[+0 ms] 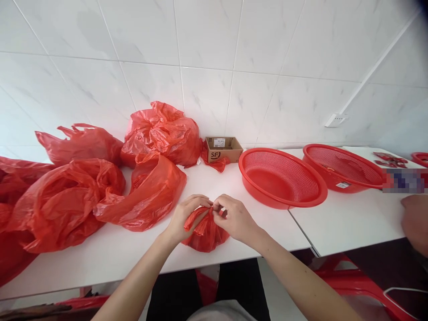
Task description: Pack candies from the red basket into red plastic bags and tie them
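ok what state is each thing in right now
small red bag, bunched at its top, pinched by both hands
left hand, gripping the bag top
right hand, gripping the bag top
cardboard box, open
near basket, upright, empty
large red bags, crumpled

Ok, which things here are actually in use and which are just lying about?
In use: small red bag, pinched at its top by left hand and right hand.
Lying about: big red bags, cardboard box, near red basket, far red basket, a co-worker's hand.
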`<move>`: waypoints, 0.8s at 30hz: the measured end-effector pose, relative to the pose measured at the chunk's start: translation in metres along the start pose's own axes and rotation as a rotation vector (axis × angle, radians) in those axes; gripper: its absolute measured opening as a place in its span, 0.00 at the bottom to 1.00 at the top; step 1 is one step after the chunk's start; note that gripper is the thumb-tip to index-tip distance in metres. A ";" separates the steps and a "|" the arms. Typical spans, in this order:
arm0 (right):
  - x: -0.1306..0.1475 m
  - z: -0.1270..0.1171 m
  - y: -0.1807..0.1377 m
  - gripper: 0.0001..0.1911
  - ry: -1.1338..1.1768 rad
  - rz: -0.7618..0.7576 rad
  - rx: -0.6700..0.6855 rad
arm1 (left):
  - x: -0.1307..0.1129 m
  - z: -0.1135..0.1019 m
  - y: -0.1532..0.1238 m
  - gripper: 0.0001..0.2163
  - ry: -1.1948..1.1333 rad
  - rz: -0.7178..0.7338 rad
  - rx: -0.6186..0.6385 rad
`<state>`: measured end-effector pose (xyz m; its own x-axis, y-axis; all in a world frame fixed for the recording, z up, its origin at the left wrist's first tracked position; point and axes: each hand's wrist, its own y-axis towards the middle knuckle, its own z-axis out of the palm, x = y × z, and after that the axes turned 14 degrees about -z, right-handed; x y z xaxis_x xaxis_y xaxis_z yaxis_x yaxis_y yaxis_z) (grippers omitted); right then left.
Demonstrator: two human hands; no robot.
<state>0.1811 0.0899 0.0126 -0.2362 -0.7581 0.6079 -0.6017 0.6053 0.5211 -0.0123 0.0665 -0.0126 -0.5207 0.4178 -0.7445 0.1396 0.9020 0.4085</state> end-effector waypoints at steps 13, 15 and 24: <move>0.003 -0.012 -0.005 0.11 0.043 -0.016 0.107 | 0.001 -0.015 0.003 0.06 -0.062 -0.142 -0.003; 0.003 -0.013 -0.011 0.10 0.160 0.073 0.107 | 0.003 -0.018 0.002 0.03 -0.085 -0.170 -0.031; 0.020 -0.016 -0.009 0.08 0.264 0.075 -0.092 | -0.040 -0.028 0.007 0.05 -0.266 -0.221 -0.186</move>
<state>0.1939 0.0734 0.0290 -0.0639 -0.6282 0.7754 -0.5152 0.6862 0.5134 -0.0143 0.0529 0.0352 -0.2813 0.2512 -0.9262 -0.1197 0.9484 0.2936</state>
